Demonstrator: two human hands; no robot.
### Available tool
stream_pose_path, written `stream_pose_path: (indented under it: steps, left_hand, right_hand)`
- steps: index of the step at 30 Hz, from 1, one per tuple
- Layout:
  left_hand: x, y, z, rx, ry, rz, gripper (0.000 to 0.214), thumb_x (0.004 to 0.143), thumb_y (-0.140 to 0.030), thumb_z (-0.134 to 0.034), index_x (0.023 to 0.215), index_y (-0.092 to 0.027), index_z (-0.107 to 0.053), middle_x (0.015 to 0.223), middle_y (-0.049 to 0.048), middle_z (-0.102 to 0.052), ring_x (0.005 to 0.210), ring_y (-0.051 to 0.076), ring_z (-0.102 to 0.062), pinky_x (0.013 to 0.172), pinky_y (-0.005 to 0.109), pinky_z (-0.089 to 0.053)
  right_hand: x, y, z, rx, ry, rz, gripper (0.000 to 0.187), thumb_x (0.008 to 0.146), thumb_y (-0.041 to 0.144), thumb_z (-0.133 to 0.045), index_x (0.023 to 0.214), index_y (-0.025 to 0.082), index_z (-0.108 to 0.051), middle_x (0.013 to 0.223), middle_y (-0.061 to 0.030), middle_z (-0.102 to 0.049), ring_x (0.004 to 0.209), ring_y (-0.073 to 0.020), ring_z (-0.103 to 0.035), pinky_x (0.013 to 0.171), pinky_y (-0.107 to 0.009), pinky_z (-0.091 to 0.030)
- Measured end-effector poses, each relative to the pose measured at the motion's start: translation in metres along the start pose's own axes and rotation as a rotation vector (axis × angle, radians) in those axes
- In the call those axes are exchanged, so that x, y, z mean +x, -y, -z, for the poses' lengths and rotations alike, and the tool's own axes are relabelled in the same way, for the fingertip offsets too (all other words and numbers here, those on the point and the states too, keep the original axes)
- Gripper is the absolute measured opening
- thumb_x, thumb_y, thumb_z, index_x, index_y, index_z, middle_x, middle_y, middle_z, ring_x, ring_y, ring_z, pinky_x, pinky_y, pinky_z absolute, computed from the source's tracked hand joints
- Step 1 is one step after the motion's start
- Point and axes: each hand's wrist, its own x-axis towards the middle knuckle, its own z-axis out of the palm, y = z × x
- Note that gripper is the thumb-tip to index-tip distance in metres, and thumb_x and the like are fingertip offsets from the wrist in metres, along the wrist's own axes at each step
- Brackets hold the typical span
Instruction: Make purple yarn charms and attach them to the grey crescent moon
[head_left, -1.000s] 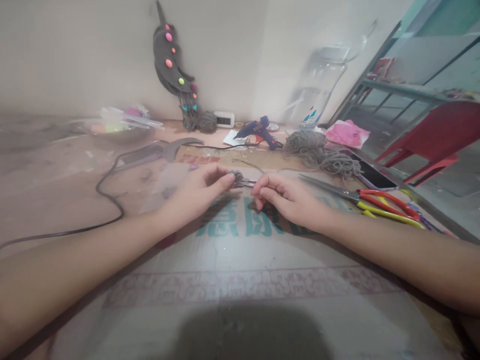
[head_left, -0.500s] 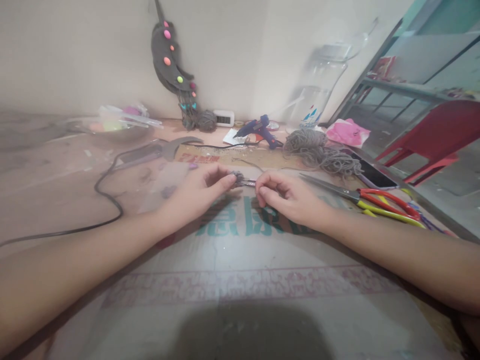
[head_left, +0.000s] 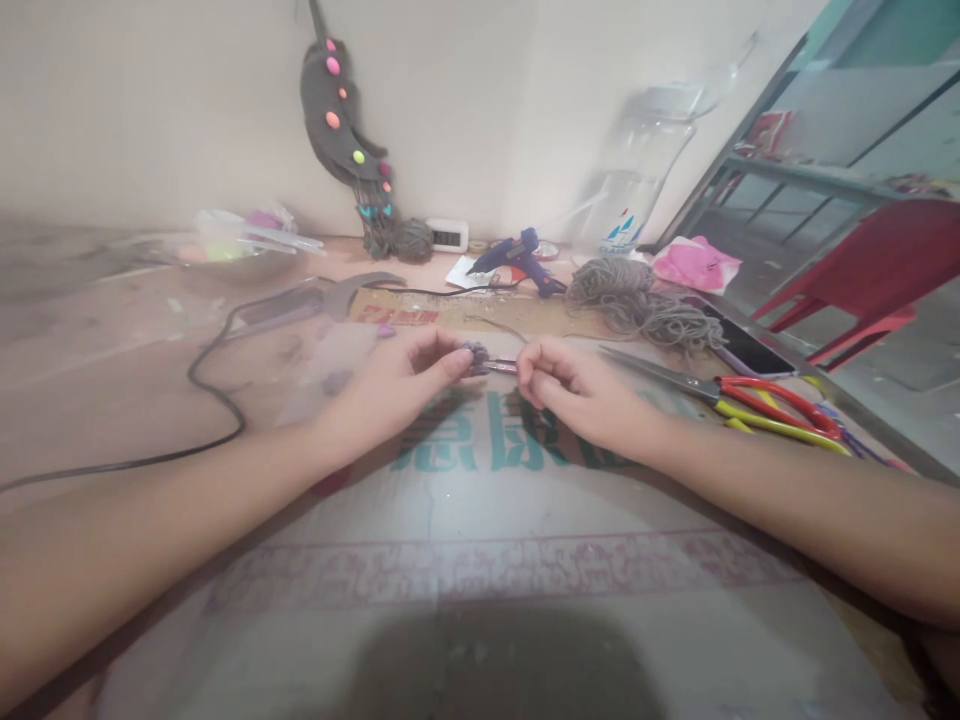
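Observation:
My left hand (head_left: 409,375) is closed, pinching a small bunch of grey yarn (head_left: 475,356) between thumb and fingers. A slim, shiny metal tool (head_left: 501,366) reaches from that yarn to my right hand (head_left: 562,388), whose curled fingers grip its other end and hide it. The tool's kind cannot be made out. Both hands are just above the cardboard sheet (head_left: 480,520) printed with green characters, under what looks like a clear plastic cover. Past my right hand lies a tangled skein of grey yarn (head_left: 645,300).
Scissors with red and yellow handles (head_left: 772,405) lie beside my right forearm, near a phone (head_left: 750,345). A blue glue gun (head_left: 517,262) and a clear bottle (head_left: 645,180) stand at the back. A black cable (head_left: 217,400) curves across the left. A grey crescent decoration (head_left: 330,110) hangs on the wall.
My right hand has shifted slightly to the right, so a little more of the metal tool shows. My left hand still pinches the grey yarn in the same place.

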Motion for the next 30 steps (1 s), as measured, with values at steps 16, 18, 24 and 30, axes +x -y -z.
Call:
stream_pose_path:
  steps: [16,18,24,30]
  left_hand:
    - [-0.002,-0.006,0.0,-0.032,0.009,-0.008,0.027,0.091,-0.044,-0.06,0.093,-0.017,-0.064,0.093,0.0043,-0.071,0.085,0.017,-0.065,0.08,0.03,-0.049]
    - [-0.003,-0.008,0.0,-0.076,0.025,-0.011,0.026,0.092,-0.042,-0.06,0.095,-0.016,-0.064,0.096,0.0052,-0.072,0.088,0.018,-0.066,0.082,0.031,-0.05]
    - [-0.004,-0.009,-0.001,-0.087,0.074,-0.073,0.021,0.09,-0.038,-0.063,0.091,-0.017,-0.066,0.088,0.0033,-0.072,0.079,0.016,-0.066,0.075,0.029,-0.051]
    - [-0.004,-0.013,-0.001,0.034,0.058,-0.119,0.019,0.087,-0.037,-0.064,0.088,-0.018,-0.07,0.089,0.0046,-0.072,0.081,0.018,-0.066,0.076,0.031,-0.052]
  right_hand:
    - [0.002,-0.001,0.002,-0.078,-0.136,0.042,0.012,0.087,0.011,-0.049,0.083,0.019,-0.058,0.081,-0.0012,-0.063,0.075,-0.0135,-0.058,0.07,-0.027,-0.045]
    - [0.003,-0.001,0.001,-0.024,-0.167,0.0,0.014,0.087,0.014,-0.052,0.099,0.019,-0.058,0.081,-0.001,-0.064,0.074,-0.0134,-0.059,0.068,-0.027,-0.046]
    - [0.003,-0.001,-0.001,0.056,0.052,-0.033,0.047,0.092,0.022,-0.053,0.138,0.017,-0.047,0.089,-0.0042,-0.075,0.086,-0.0167,-0.07,0.079,-0.032,-0.055]
    - [0.004,-0.001,0.001,0.004,0.011,0.027,0.033,0.093,0.024,-0.055,0.125,0.021,-0.063,0.119,-0.0071,-0.073,0.107,-0.0192,-0.069,0.093,-0.036,-0.056]
